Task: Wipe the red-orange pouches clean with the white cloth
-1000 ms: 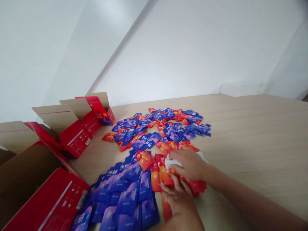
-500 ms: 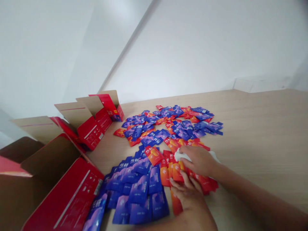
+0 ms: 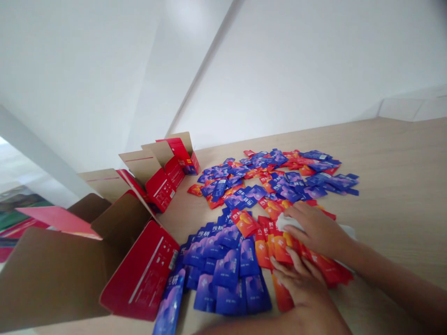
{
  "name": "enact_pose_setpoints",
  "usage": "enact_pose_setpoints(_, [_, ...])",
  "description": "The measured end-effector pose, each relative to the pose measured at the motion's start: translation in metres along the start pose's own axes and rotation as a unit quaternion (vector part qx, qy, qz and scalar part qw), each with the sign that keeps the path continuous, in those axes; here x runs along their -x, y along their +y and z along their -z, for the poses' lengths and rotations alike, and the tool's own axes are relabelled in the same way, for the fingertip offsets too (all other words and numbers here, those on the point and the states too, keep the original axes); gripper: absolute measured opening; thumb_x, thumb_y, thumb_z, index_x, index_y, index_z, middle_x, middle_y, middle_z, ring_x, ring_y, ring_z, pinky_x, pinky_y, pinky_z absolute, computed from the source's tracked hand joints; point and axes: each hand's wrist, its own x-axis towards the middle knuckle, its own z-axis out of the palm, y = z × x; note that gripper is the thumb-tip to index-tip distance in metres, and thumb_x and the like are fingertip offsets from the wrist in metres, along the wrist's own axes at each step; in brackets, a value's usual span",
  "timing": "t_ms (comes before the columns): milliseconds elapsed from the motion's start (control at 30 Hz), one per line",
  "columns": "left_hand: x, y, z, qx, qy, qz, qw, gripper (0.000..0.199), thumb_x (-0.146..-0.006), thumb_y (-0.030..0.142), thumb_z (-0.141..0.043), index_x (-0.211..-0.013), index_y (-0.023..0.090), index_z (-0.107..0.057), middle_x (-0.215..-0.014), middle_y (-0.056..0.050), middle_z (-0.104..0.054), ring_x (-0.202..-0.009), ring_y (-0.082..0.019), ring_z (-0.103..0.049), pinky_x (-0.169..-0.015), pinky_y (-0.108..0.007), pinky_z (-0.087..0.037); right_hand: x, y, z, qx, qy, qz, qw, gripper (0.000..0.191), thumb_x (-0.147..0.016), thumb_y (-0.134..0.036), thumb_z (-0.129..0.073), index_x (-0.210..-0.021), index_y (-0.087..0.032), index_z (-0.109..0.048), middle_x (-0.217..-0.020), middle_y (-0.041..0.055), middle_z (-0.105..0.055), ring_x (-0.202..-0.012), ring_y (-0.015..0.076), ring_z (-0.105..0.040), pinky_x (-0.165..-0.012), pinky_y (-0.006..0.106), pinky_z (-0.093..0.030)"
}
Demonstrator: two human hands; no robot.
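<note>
Head view: the right hand (image 3: 317, 230) cups a white cloth (image 3: 289, 222) on orange-red sachets (image 3: 282, 246) on the wooden bench (image 3: 394, 177). The open left hand (image 3: 300, 284) lies spread on them, beside blue sachets (image 3: 226, 274) and a red carton (image 3: 143, 270).

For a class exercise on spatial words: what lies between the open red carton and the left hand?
The head view shows overlapping blue-purple sachets, then orange-red sachets, between the carton and the left hand.
</note>
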Motion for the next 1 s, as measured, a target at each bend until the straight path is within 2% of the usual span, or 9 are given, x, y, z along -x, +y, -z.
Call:
enact_pose_setpoints(167, [-0.004, -0.005, 0.002, -0.021, -0.012, -0.029, 0.999, 0.05, -0.083, 0.012, -0.05, -0.127, 0.035, -0.048, -0.142, -0.011, -0.041, -0.123, -0.044, -0.037, -0.095, -0.073, -0.03, 0.007, -0.035, 0.031, -0.087, 0.064, 0.009, 0.994, 0.027, -0.09, -0.035, -0.042, -0.109, -0.022, -0.057, -0.107, 0.0111, -0.058, -0.1, 0.026, -0.052, -0.085, 0.04, -0.042])
enact_pose_setpoints(300, [-0.005, -0.006, 0.007, -0.043, -0.025, -0.012, 0.999, 0.053, -0.084, 0.013, -0.05, -0.132, 0.036, -0.04, -0.136, -0.007, -0.047, -0.123, -0.043, -0.036, -0.096, -0.072, -0.03, 0.011, -0.053, 0.043, -0.079, 0.043, 0.026, 0.996, 0.023, -0.089, -0.033, -0.045, -0.107, -0.023, -0.058, -0.104, 0.0089, -0.059, -0.096, 0.024, -0.053, -0.084, 0.037, -0.042])
enact_pose_setpoints(400, [-0.004, -0.007, 0.012, -0.057, -0.01, -0.03, 0.998, 0.05, -0.085, 0.012, -0.05, -0.128, 0.038, -0.046, -0.139, -0.006, -0.044, -0.122, -0.044, -0.038, -0.093, -0.075, -0.031, 0.007, -0.043, 0.034, -0.019, 0.005, 0.015, 1.0, 0.022, -0.086, -0.029, -0.05, -0.105, -0.022, -0.059, -0.101, 0.0086, -0.059, -0.095, 0.0242, -0.052, -0.085, 0.039, -0.04])
enact_pose_setpoints(533, [-0.003, -0.009, 0.015, -0.077, -0.001, -0.033, 0.996, 0.045, -0.085, 0.01, -0.047, -0.123, 0.032, -0.055, -0.139, -0.013, -0.044, -0.119, -0.045, -0.042, -0.089, -0.075, -0.035, 0.002, -0.012, 0.009, 0.052, -0.036, -0.011, 0.998, 0.038, -0.081, -0.028, -0.057, -0.119, -0.024, -0.055, -0.111, 0.0104, -0.057, -0.104, 0.0286, -0.049, -0.089, 0.044, -0.037])
enact_pose_setpoints(667, [-0.004, -0.007, 0.016, -0.099, 0.002, -0.034, 0.994, 0.05, -0.083, 0.005, -0.047, -0.123, 0.034, -0.055, -0.139, -0.012, -0.043, -0.116, -0.045, -0.045, -0.086, -0.073, -0.039, -0.001, 0.008, -0.003, 0.069, -0.071, -0.041, 0.994, 0.041, -0.084, -0.02, -0.051, -0.125, -0.025, -0.051, -0.11, 0.0089, -0.059, -0.102, 0.0258, -0.052, -0.086, 0.038, -0.038])
enact_pose_setpoints(800, [-0.006, -0.003, 0.026, -0.139, -0.036, -0.009, 0.99, 0.06, -0.081, -0.001, -0.044, -0.126, 0.038, -0.05, -0.141, -0.008, -0.04, -0.117, -0.043, -0.045, -0.087, -0.069, -0.042, -0.002, 0.003, 0.009, 0.044, -0.059, -0.041, 0.996, 0.04, -0.088, -0.019, -0.045, -0.127, -0.025, -0.05, -0.106, 0.0079, -0.059, -0.096, 0.0219, -0.054, -0.082, 0.032, -0.038])
enact_pose_setpoints(833, [-0.006, -0.003, 0.03, -0.149, -0.041, -0.022, 0.988, 0.062, -0.082, -0.002, -0.041, -0.128, 0.038, -0.047, -0.142, -0.008, -0.039, -0.116, -0.042, -0.046, -0.086, -0.067, -0.044, -0.002, -0.001, 0.012, 0.036, -0.059, -0.026, 0.997, 0.04, -0.088, -0.02, -0.045, -0.128, -0.025, -0.05, -0.107, 0.008, -0.058, -0.096, 0.022, -0.053, -0.082, 0.032, -0.038])
enact_pose_setpoints(1000, [-0.004, -0.004, 0.054, -0.185, -0.09, -0.045, 0.978, 0.068, -0.08, -0.006, -0.036, -0.133, 0.037, -0.04, -0.144, -0.005, -0.033, -0.116, -0.04, -0.045, -0.089, -0.061, -0.045, 0.001, -0.012, 0.011, 0.0, -0.135, 0.08, 0.988, 0.032, -0.087, -0.023, -0.05, -0.117, -0.028, -0.059, -0.096, 0.0049, -0.06, -0.088, 0.0204, -0.054, -0.075, 0.029, -0.038])
